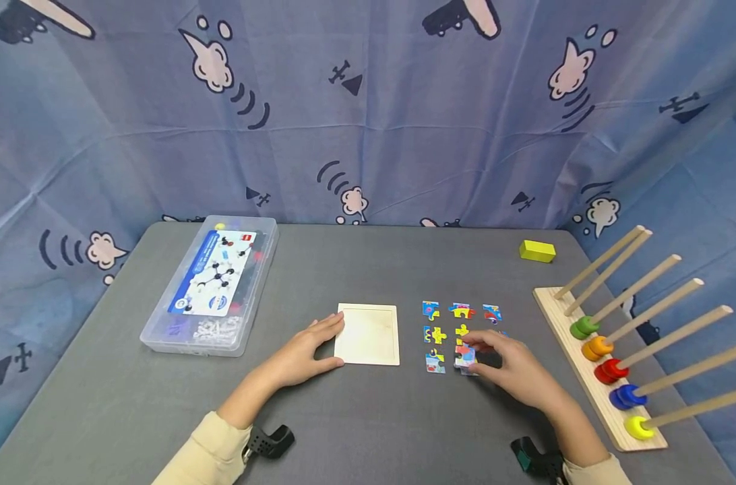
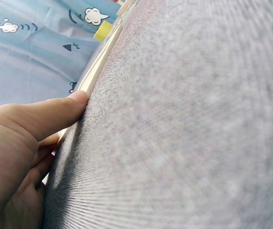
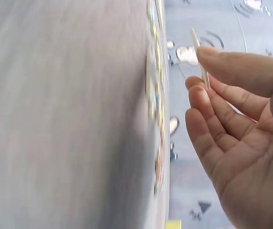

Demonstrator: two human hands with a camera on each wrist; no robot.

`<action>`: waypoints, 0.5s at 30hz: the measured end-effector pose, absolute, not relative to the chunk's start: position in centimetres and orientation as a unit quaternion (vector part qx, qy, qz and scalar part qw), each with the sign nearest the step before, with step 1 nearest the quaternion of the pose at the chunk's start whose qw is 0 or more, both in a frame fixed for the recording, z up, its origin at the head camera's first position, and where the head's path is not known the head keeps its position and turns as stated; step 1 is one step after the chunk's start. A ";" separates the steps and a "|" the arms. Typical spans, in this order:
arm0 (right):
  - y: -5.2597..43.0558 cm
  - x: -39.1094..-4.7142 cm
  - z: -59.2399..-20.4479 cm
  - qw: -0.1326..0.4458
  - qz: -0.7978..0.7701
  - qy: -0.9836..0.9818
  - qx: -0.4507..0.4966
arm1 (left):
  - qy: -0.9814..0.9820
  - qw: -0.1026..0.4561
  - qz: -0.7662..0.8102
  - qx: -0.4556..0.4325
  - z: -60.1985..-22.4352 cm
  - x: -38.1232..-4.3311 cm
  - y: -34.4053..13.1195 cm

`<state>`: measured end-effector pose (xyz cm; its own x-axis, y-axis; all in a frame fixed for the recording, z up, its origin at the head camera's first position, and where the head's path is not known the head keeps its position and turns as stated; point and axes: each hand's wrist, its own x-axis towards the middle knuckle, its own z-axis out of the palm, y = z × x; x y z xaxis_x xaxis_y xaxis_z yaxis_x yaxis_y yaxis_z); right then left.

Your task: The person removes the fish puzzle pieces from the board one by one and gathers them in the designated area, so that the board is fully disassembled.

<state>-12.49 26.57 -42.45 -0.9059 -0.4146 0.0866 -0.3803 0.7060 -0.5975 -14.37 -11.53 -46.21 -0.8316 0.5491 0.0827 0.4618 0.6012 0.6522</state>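
Observation:
A square, pale wooden puzzle tray with a raised rim lies flat on the grey table. My left hand rests along its left side, fingers at the upper left corner and thumb at the lower left; the left wrist view shows the thumb against the tray's edge. My right hand pinches a thin jigsaw piece between thumb and fingertips, raised above the table. Under and around it lie other jigsaw pieces in rows, red, yellow and blue; the hand hides some of them.
At the left lies a clear plastic case with a molecule-model label. A wooden stacking rack with upright pegs and coloured rings stands at the right, close to my right arm. A yellow block sits near the back edge, before a blue patterned curtain.

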 end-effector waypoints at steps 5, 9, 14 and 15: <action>28.8 -12.1 -42.4 0.021 -0.306 0.932 -0.194 | 0.892 0.061 0.350 0.281 -46.5 -14.4 -11.7; 30.2 -11.9 -42.2 0.034 -0.298 0.939 -0.167 | 0.893 0.063 0.348 0.280 -46.5 -14.4 -11.7; 31.6 -11.9 -42.4 0.057 -0.311 0.938 -0.141 | 0.893 0.067 0.346 0.279 -46.3 -14.4 -11.6; 31.8 -11.9 -42.5 0.060 -0.315 0.937 -0.138 | 0.893 0.067 0.346 0.279 -46.3 -14.4 -11.6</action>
<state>-11.87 31.84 -42.47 -0.9548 -0.2961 -0.0258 -0.2205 0.7641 -0.6062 -14.43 -11.58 -46.33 -0.8353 0.5450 0.0729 0.4520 0.6052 0.6553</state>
